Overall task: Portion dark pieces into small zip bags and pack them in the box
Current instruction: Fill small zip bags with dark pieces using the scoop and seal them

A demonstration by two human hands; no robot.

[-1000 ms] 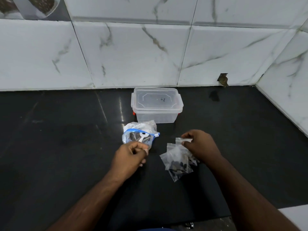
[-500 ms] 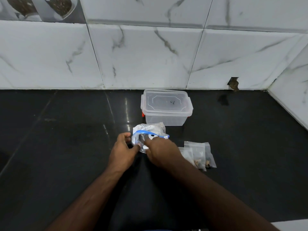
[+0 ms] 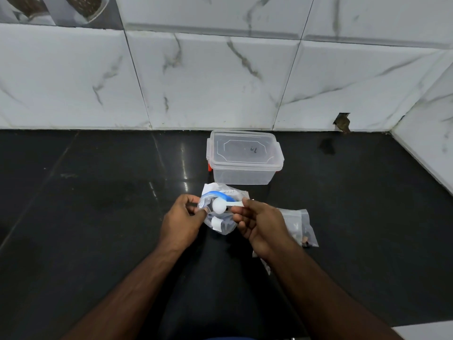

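White plastic, a small scoop (image 3: 221, 206), sits pinched by its handle in the right hand (image 3: 259, 224), its round bowl over the mouth of a clear bag with a blue zip strip (image 3: 218, 212). The left hand (image 3: 182, 223) has its grip closed on that bag's left edge, thumb and fingers pinching the film. Dark pieces (image 3: 224, 223) show through the bag's lower part. Just right of the right hand, small zip bags (image 3: 302, 229) lie flat on the black counter (image 3: 98, 217), some with dark bits inside. Behind the hands a clear lidded box (image 3: 245, 158) stands on the counter, lid on, near the marble-tiled wall (image 3: 220, 82)
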